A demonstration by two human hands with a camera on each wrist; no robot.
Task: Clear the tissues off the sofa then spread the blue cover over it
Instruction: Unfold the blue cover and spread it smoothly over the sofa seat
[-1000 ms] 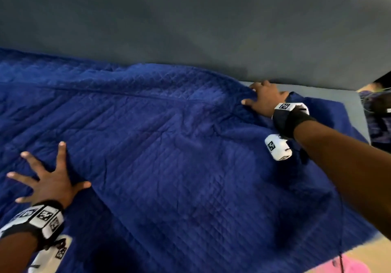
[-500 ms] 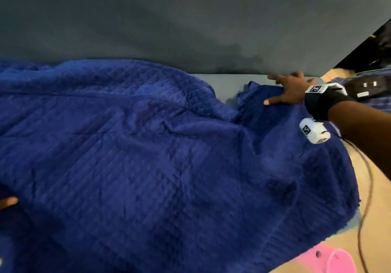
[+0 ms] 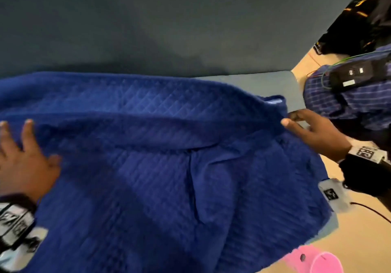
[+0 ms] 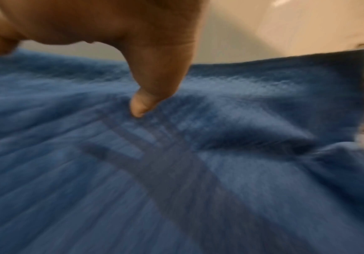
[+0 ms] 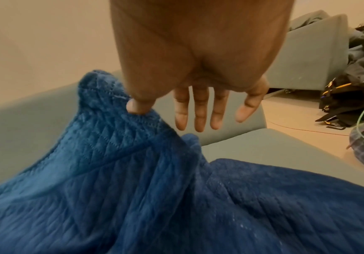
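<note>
The blue quilted cover [image 3: 148,177] lies rumpled over the grey sofa seat [image 3: 264,82], with a long raised fold across its middle. My left hand [image 3: 36,145] rests on the cover at the far left, fingers spread; in the blurred left wrist view its thumb [image 4: 150,82] touches the cover [image 4: 176,171]. My right hand [image 3: 300,124] is at the cover's right edge. The right wrist view shows the right hand [image 5: 183,106] with straight fingers and only the thumb touching the cover's [image 5: 133,171] raised edge. No tissues are in view.
The sofa's grey backrest [image 3: 169,29] rises behind the cover. Right of the sofa, on the beige floor, lie a plaid blue cloth [image 3: 338,103] with a black device and green cable, and dark bags [image 3: 364,18]. A pink object [image 3: 313,260] lies near the front right corner.
My right hand has come off the cover's back right corner toward me. The cover has bunched into a fold, baring grey seat at the right. My left hand is back in view.
</note>
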